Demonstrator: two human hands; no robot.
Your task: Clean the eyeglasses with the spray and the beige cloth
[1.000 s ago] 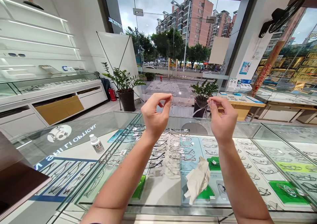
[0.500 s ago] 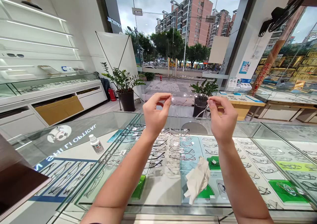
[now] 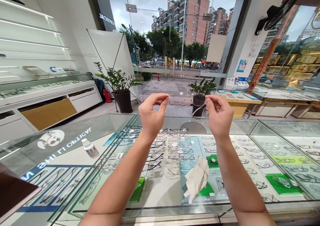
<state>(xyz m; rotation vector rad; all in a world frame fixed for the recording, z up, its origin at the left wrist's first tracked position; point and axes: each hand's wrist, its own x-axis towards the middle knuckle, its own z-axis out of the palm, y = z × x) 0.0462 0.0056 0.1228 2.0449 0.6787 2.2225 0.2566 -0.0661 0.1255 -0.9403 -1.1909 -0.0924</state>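
Observation:
Both my hands hold up one pair of clear, thin-rimmed eyeglasses (image 3: 184, 101) above the far part of the glass counter. My left hand (image 3: 153, 114) pinches the left end of the frame between thumb and fingertips. At the other end, my right hand (image 3: 220, 114) pinches the hinge area in the same way. Against the bright window, the lenses are hard to make out. Below, a crumpled cream cloth (image 3: 197, 179) lies on the counter's glass top. Off to the left stands a small white bottle (image 3: 90, 148) with a printed label.
The glass display counter (image 3: 172, 204) holds rows of eyeglasses (image 3: 181, 149) and green pads (image 3: 282, 185). A dark brown object (image 3: 15, 192) juts in at lower left. Beyond are two potted plants (image 3: 122, 101) (image 3: 199, 106), a glass shopfront and a wall fan (image 3: 277, 14).
The view has turned slightly to the right, so everything sits a little further left. Both hands keep their pinch on the eyeglasses, held at about the same height.

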